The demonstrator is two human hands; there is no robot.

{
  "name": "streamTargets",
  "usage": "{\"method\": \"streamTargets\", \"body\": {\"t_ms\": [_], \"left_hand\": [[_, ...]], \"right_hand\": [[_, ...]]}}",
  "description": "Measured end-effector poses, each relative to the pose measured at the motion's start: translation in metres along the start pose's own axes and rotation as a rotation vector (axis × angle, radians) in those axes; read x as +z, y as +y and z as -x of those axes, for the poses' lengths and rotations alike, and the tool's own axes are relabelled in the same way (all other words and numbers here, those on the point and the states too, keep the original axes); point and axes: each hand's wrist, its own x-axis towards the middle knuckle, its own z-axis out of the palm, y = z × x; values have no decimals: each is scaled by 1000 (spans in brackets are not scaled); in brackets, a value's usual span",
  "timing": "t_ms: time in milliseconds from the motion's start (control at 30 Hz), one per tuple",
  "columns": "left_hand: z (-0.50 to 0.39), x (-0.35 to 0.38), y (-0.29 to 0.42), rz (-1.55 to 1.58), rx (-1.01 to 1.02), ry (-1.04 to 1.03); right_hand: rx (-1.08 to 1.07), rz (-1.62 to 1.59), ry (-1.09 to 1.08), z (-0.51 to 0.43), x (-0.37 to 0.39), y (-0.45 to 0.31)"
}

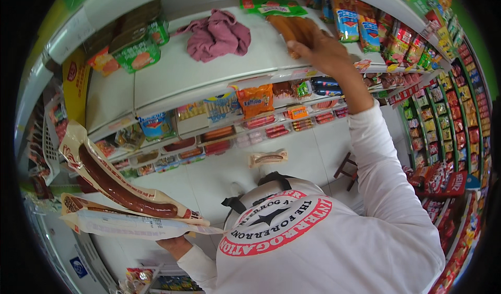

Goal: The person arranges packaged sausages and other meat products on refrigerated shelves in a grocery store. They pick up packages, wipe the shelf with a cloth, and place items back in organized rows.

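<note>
My right hand is at the upper right on the white shelf, its fingers over a bundle of brown packaged sausages; thumb and fingers lie at its edges. A crumpled mauve cloth lies to the left of it. At the lower left, my left hand holds several flat sausage packs from below, its fingers largely hidden under them. The uppermost is a vacuum-packed brown sausage in a cream and clear wrapper; beneath it a pale pack shows its printed back.
Green-and-white packs stand at the shelf's left end, blue and red snack bags at its right. Lower shelves hold an orange bag and trays of sausages. One sausage pack lies on the tiled floor near a dark red stool.
</note>
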Motion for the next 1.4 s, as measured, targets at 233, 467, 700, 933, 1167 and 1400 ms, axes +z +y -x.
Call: {"method": "streamTargets", "body": {"t_ms": [233, 467, 700, 933, 1167, 1400], "left_hand": [[-14, 24, -11, -88, -39, -228], [-6, 53, -16, -185, -46, -329], [-8, 51, -11, -188, -35, -402], [-20, 27, -15, -55, -68, -371], [-34, 28, -18, -92, -94, -257], [-14, 63, -20, -120, -24, -248]], "right_hand": [[91, 15, -55, -22, 6, -14], [72, -72, -26, -39, -4, 2], [68, -783, -204, -53, -25, 36], [138, -1397, -311, 0, -45, 66], [-153, -1903, -80, 75, -6, 83], [-192, -2147, -322, 156, 22, 85]]}}
